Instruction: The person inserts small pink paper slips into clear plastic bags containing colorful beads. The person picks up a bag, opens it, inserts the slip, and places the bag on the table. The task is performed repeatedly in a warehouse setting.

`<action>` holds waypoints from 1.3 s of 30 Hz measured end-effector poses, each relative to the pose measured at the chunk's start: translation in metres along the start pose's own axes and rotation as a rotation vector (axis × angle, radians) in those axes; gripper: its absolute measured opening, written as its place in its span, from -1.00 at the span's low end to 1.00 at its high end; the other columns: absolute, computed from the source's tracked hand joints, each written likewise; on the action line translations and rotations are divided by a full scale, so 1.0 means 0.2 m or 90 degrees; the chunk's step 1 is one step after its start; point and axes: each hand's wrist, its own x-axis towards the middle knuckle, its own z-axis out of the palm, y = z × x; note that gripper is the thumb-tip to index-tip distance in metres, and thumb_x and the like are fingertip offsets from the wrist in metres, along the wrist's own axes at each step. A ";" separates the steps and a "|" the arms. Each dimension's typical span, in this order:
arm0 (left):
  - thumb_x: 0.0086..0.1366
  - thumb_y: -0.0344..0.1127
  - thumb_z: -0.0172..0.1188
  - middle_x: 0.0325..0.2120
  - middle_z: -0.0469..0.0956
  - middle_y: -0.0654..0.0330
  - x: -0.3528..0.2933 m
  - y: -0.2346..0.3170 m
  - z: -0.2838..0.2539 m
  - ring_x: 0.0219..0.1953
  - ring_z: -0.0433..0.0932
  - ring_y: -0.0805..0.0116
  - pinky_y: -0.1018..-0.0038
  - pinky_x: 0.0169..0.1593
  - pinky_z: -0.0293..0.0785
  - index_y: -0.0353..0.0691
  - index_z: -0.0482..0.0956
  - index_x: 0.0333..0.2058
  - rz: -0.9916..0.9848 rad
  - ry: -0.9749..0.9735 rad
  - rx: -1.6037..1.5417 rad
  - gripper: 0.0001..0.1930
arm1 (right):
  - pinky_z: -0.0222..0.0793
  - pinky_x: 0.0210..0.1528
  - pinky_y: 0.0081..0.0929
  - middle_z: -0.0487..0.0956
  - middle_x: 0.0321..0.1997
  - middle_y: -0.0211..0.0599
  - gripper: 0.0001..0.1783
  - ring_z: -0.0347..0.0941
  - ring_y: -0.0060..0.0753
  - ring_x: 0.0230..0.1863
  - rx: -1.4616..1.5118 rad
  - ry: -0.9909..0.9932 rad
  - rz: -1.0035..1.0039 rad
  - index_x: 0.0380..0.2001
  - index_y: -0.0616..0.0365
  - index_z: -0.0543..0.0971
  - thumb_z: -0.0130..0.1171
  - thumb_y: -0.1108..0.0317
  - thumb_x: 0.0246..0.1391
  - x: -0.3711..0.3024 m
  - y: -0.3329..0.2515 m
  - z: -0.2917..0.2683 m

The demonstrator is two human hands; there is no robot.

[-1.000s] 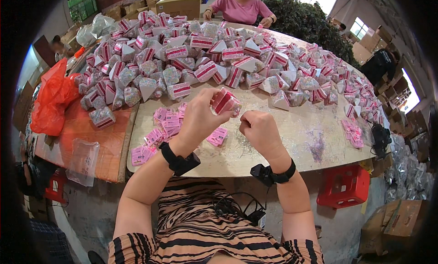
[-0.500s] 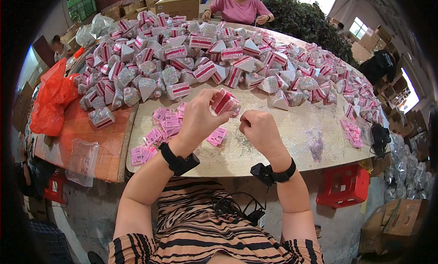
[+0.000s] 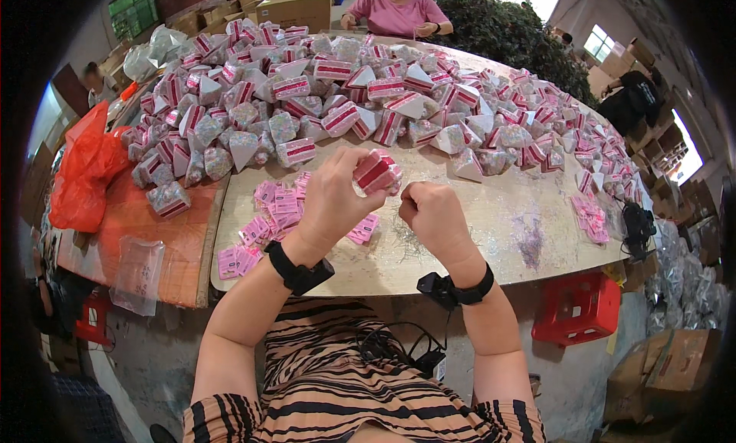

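Note:
My left hand (image 3: 337,201) is closed around a decorative cake slice (image 3: 377,172) with deep pink and pale layers and a glittery coating, raised over the table. Just to its right, my right hand (image 3: 437,221) has its fingers curled in a pinch beside the slice. Whatever those fingertips may hold is too small or hidden to make out. Small pink printed cards (image 3: 280,203) lie loose under and left of my left hand. Thin silvery pieces like wires or pins (image 3: 412,244) are scattered on the tabletop below my right hand.
A large heap of similar cake slices (image 3: 295,109) covers the table's far side. An orange-red plastic bag (image 3: 80,171) and a clear bag (image 3: 139,274) are at left, more pink cards (image 3: 589,219) at right. A red stool (image 3: 576,309) stands below. Across sits a person in pink (image 3: 395,14).
The cake slice has tilted slightly in my left hand, and my right hand has shifted a little left. The person across has moved their hands.

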 end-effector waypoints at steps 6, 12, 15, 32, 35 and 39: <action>-0.11 -0.28 0.44 -0.38 0.55 0.11 0.00 -0.01 0.00 -0.37 0.57 0.24 0.38 -0.26 0.49 -0.27 0.51 -0.21 -0.009 0.012 0.053 -0.54 | 0.44 -0.32 -0.17 0.50 -0.52 -0.06 -0.90 0.50 0.02 -0.41 -0.082 -0.006 -0.038 -0.57 0.26 0.47 0.17 0.47 -0.15 -0.01 -0.03 0.01; -0.11 -0.17 0.46 -0.39 0.57 0.07 0.00 0.00 0.01 -0.37 0.59 0.18 0.36 -0.26 0.50 -0.30 0.54 -0.23 -0.067 -0.012 0.043 -0.52 | 0.45 -0.32 -0.17 0.51 -0.52 -0.07 -0.91 0.51 0.00 -0.41 -0.077 -0.013 -0.052 -0.57 0.26 0.47 0.16 0.47 -0.15 -0.01 0.00 0.02; -0.12 -0.13 0.43 -0.38 0.57 0.04 0.01 0.01 0.01 -0.33 0.58 0.09 0.29 -0.23 0.48 -0.32 0.54 -0.25 -0.131 -0.040 0.004 -0.51 | 0.45 -0.32 -0.16 0.51 -0.52 -0.07 -0.92 0.51 0.01 -0.41 -0.080 -0.014 -0.055 -0.56 0.25 0.47 0.15 0.47 -0.15 -0.01 0.00 0.01; -0.10 -0.16 0.42 -0.49 0.57 0.06 -0.02 -0.04 -0.01 -0.46 0.56 0.22 0.38 -0.32 0.47 -0.34 0.57 -0.31 -0.199 -0.036 -0.056 -0.57 | 0.40 -0.49 -0.39 0.57 -0.54 -0.14 -0.90 0.50 -0.22 -0.55 0.196 -0.075 0.001 -0.47 0.29 0.58 0.20 0.47 -0.08 0.03 0.04 0.00; -0.07 -0.34 0.39 -0.58 0.54 0.19 -0.02 -0.07 -0.04 -0.54 0.48 0.48 0.52 -0.41 0.41 -0.36 0.55 -0.35 -0.246 -0.064 -0.150 -0.69 | 0.34 -0.59 -0.58 0.58 -0.59 -0.30 -0.88 0.46 -0.52 -0.64 0.468 -0.184 0.219 -0.50 0.28 0.59 0.26 0.43 -0.01 0.02 0.04 -0.05; -0.06 -0.35 0.38 -0.58 0.55 0.20 -0.03 -0.03 -0.03 -0.54 0.50 0.49 0.52 -0.40 0.42 -0.36 0.55 -0.34 -0.233 -0.085 -0.151 -0.70 | 0.28 -0.66 -0.67 0.55 -0.63 -0.36 -0.81 0.41 -0.65 -0.70 0.653 -0.205 0.285 -0.59 0.25 0.56 0.32 0.41 -0.02 0.00 0.11 -0.02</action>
